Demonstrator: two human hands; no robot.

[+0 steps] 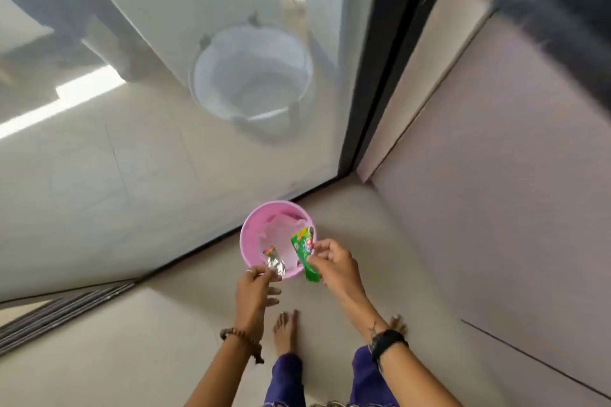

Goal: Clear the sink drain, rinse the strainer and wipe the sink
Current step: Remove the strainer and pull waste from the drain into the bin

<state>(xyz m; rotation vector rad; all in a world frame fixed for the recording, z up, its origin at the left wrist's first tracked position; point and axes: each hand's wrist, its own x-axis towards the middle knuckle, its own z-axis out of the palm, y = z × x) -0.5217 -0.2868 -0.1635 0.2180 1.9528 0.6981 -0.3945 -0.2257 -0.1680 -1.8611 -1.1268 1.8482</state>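
Observation:
A small pink bin (251,235) stands on the tiled floor in the corner by a glass door. Over its near rim, my left hand (254,287) pinches a crumpled silver wrapper (275,263). To the right of that, my right hand (334,263) grips a green sachet (305,253) by the bin's right rim. A pink liner or paper lies inside the bin. No sink or strainer is in view.
Behind the frosted glass door (165,158) a white bucket (253,79) is visible. A mauve cabinet wall (496,192) runs along the right. My bare feet (285,330) stand on the beige floor just behind the bin. A door track (59,311) lies at left.

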